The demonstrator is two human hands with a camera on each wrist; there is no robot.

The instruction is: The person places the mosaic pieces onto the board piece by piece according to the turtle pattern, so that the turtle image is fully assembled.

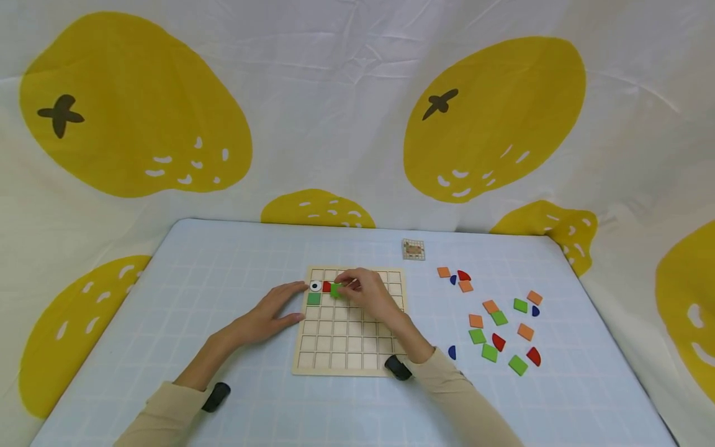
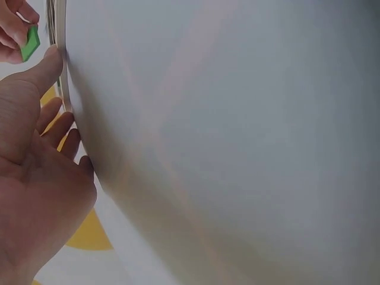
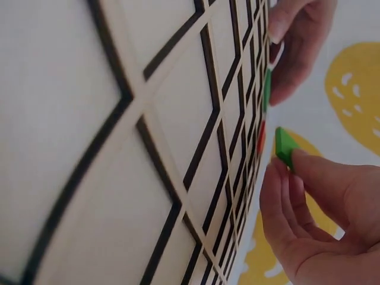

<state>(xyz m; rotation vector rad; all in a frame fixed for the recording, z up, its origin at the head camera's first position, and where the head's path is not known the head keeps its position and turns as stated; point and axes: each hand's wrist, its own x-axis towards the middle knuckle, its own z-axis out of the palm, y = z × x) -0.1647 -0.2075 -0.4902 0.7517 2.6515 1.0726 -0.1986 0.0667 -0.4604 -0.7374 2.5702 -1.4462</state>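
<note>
A wooden grid board (image 1: 324, 359) lies on the table in front of me. My right hand (image 1: 365, 295) pinches a green square tile (image 1: 336, 290) between thumb and fingers, over the upper left cells; the right wrist view shows the tile (image 3: 285, 146) tilted above the board. Beside it, a red piece (image 1: 326, 287) sits in a cell. Left of that is a white tile with a black dot (image 1: 315, 286), and under this one a darker green tile (image 1: 314, 299). My left hand (image 1: 262, 316) touches the board's left edge with thumb and fingers spread.
On the table's right side lie several loose pieces: orange squares (image 1: 475, 321), green squares (image 1: 518, 365), red quarter rounds (image 1: 533, 356) and blue half rounds (image 1: 452, 352). A small patterned card (image 1: 413, 249) is behind the board. A white curtain (image 1: 335, 124) with yellow fruit hangs behind the table.
</note>
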